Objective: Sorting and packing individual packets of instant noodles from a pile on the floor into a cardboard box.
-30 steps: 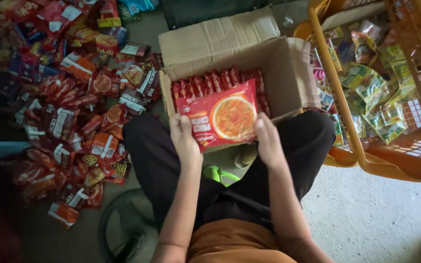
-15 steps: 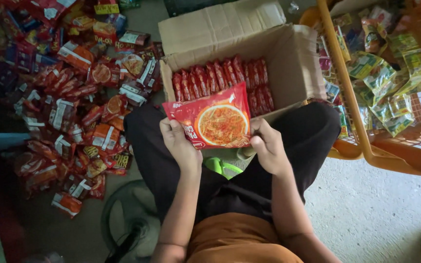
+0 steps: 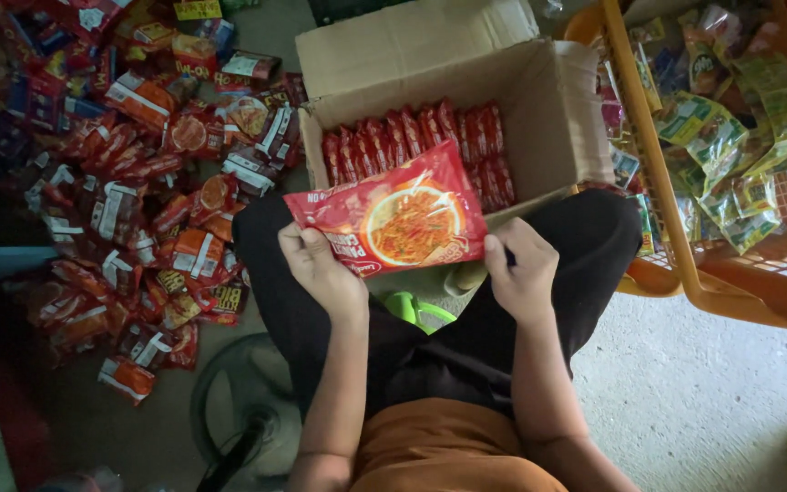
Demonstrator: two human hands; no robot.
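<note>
- My left hand [image 3: 321, 273] pinches the lower left edge of a flat red plastic noodle packet [image 3: 392, 219], fingers closed on it.
- My right hand [image 3: 523, 273] grips its lower right corner, fingers curled shut.
- The packet hangs tilted over my lap, just in front of the open brown cardboard box [image 3: 548, 118] lined with upright red packets [image 3: 412, 137].
- A heap of red packets [image 3: 138, 182] lies on the floor at my left; an orange plastic basket [image 3: 685, 273] stands at my right.
</note>
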